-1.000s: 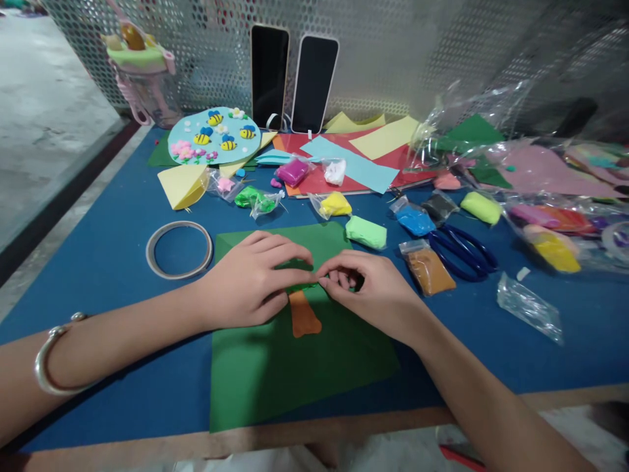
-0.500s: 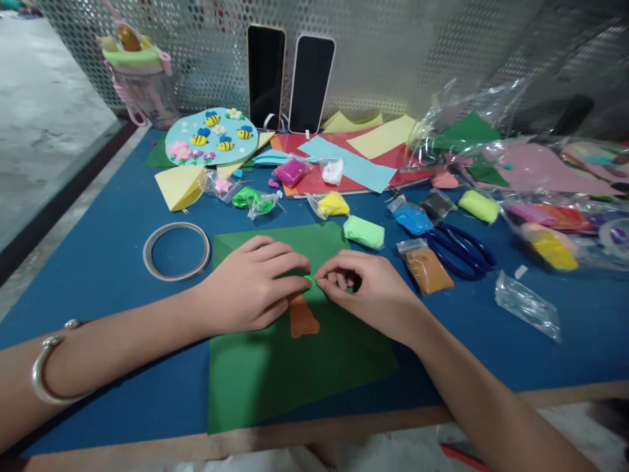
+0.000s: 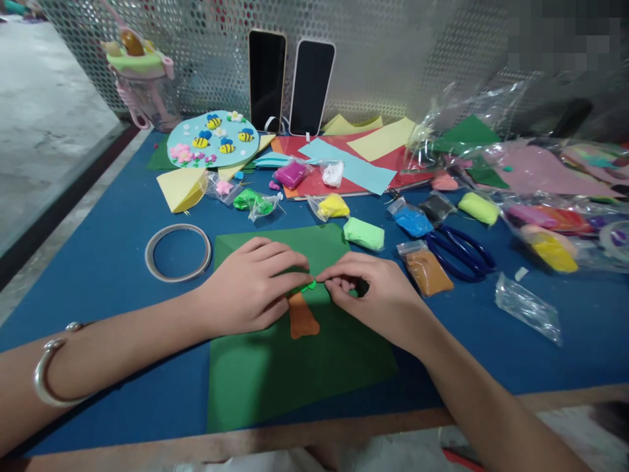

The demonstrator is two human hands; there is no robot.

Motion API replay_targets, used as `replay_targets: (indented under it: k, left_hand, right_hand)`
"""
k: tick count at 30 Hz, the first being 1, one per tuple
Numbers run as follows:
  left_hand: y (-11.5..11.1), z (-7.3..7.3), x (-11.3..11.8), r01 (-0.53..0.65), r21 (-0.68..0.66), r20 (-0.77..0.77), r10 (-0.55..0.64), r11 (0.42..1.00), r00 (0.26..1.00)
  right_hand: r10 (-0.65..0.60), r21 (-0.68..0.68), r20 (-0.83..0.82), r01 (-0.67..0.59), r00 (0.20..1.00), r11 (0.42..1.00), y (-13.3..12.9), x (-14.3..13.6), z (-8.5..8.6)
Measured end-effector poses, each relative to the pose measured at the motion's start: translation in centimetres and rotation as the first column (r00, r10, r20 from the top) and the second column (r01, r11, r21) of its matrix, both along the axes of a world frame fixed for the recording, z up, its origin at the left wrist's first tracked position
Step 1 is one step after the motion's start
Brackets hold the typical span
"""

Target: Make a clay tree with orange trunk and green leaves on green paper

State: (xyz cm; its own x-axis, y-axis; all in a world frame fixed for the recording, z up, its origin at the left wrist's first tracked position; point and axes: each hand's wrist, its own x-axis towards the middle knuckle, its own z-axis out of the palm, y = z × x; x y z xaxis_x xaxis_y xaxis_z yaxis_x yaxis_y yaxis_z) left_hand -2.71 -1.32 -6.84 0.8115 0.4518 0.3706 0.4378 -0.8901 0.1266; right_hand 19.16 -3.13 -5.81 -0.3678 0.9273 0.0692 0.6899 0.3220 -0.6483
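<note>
A sheet of green paper [image 3: 265, 387] lies on the blue table with a flat orange clay shape [image 3: 303, 318], narrow above and wider below, stuck to it. At its upper end shows a small bit of bright green clay [image 3: 310, 286], mostly covered by fingers. My left hand [image 3: 258, 282] rests on the paper, fingers stretched over the green clay. My right hand [image 3: 368, 282] is curled, index finger pointing at the green clay's right edge and thumb close below it. Whether anything sits between its fingertips is too small to see.
A tape roll [image 3: 177, 254] lies left of the paper. Behind are light green clay [image 3: 363, 234], yellow clay [image 3: 334, 206] and a bee picture [image 3: 212, 139]. To the right lie bagged brown clay [image 3: 428, 269], blue-handled scissors [image 3: 462, 252] and a clear bag [image 3: 528, 308]. Two phones [image 3: 312, 88] stand behind.
My right index finger has stretched out past the thumb, and the thumb has drawn back slightly. More of the green clay's edge shows. My left hand has hardly moved.
</note>
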Motion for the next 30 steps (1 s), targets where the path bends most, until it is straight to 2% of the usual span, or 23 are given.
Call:
replay_targets:
  k: [4,8,12,20,24,30]
  left_hand:
    - [-0.07,0.06,-0.02,0.04,0.082,-0.018,-0.039,0.996,0.999]
    - [-0.17,0.12,0.03,0.04,0.122,-0.026,-0.037,0.992,0.999]
    - [-0.17,0.11,0.07,0.01,0.095,-0.016,-0.008,0.995,1.0]
    - [-0.19,-0.05,0.0,0.037,0.036,0.034,-0.038,0.999,0.999]
    - [-0.14,-0.05,0.0,0.04,0.03,0.036,-0.041,0.999,0.999]
    - [-0.16,-0.03,0.09,0.032,0.042,0.041,-0.034,0.999,0.999]
  right_hand:
    - [0.044,0.031,-0.002,-0.043,0.999,0.999,-0.09,0.1,-0.11]
    - [0.036,0.07,-0.005,-0.035,0.999,0.997,-0.16,0.13,-0.02]
    - [0.044,0.091,-0.006,-0.043,0.999,0.995,-0.24,0.22,-0.01]
    - [0.07,0.167,0.0,-0.069,0.998,0.983,-0.5,0.15,0.19]
    - [0.12,0.174,0.036,-0.124,0.992,0.977,-0.64,0.12,0.17]
    - [0.127,0.217,0.044,-0.134,0.991,0.967,-0.68,0.21,0.0]
